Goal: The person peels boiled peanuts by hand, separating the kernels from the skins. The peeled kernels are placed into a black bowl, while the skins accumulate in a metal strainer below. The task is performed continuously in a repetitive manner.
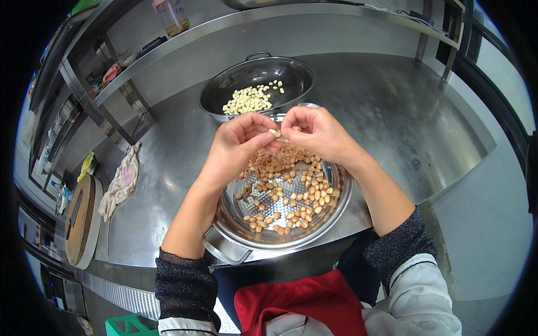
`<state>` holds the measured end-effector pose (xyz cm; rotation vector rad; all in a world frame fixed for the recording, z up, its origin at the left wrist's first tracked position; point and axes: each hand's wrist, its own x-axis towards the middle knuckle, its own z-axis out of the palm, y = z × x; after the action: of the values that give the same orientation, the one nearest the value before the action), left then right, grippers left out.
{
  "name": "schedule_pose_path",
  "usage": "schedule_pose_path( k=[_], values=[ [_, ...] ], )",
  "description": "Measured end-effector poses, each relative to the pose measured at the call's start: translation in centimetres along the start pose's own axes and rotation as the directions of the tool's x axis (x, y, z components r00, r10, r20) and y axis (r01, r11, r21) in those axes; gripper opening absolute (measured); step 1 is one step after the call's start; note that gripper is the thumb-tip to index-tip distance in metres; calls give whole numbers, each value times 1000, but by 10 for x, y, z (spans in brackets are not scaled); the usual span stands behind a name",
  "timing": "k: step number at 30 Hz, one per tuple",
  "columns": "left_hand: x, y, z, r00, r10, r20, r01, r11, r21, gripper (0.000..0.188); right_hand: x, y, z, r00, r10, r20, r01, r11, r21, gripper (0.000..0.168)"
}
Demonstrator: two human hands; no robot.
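Above the far side of a steel pan (290,245), my left hand (246,138) pinches a pale peeled peanut (274,133) between thumb and fingers. My right hand (315,130) is close beside it, its thumb and fingertips closed on a small brownish piece (296,128), perhaps a peanut in its skin. Below my hands lies a heap of loose reddish-brown skins (279,159). Unpeeled peanuts (317,193) are scattered over the pan's dimpled bottom. Beyond the pan, peeled peanuts (248,100) sit in a wide, dark-looking metal bowl (290,71).
The pan rests on a steel worktable (399,126) near its front edge. To the left are a crumpled cloth (124,180) and a round wooden chopping board (82,218) with a cleaver (76,210) on it. A steel shelf (269,16) crosses behind the bowl. A green plastic stool (130,325) stands below left.
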<state>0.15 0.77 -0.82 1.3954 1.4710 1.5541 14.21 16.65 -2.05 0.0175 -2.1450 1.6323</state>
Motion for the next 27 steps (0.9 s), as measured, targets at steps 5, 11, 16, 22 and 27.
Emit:
schedule_pose_path(
  k=[5, 11, 16, 22, 27],
  values=[
    [2, -3, -8, 1000, -21, -18, 19, 991, -133, 12, 1, 2, 0, 1000, -20, -21, 20, 1000, -14, 8],
    [2, 0, -8, 996, -40, -81, 26, 986, -163, 13, 3, 2, 2, 991, -13, -132, 2, 997, -81, 10],
    [8, -2, -10, 994, -41, -98, 30, 994, -108, 12, 4, 21, -7, 997, -25, -69, 4, 959, -283, 11],
    [55, 7, -30, 980, 26, -199, 1, 991, 136, 10, 3, 16, -4, 988, -123, -96, 60, 867, -494, 19],
    [87, -24, -56, 918, 337, -208, 39, 446, 894, 30, 4, 11, -3, 999, -8, -36, -9, 895, -445, 21]
  ],
)
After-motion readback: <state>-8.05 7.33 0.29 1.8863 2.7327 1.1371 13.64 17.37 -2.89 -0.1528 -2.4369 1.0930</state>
